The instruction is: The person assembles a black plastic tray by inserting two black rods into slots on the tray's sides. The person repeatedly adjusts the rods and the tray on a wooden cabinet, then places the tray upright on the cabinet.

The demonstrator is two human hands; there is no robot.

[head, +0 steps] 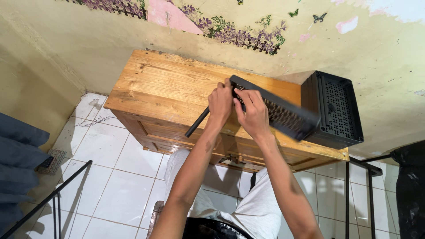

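My left hand [220, 102] and my right hand [253, 111] both grip the near end of a long black perforated panel [283, 115], held tilted above a wooden cabinet [168, 86]. A thin black rod [196, 123] sticks out down-left from under my left hand; I cannot tell whether it belongs to the panel. A black computer case [332, 108] with a vented face stands on the cabinet's right end, just beyond the panel's far end.
The cabinet stands against a peeling yellow wall [66, 40] with a flower border. White floor tiles [119, 177] lie below. A black metal frame [48, 199] is at lower left, another [358, 194] at lower right. Dark blue cloth [17, 155] lies at left.
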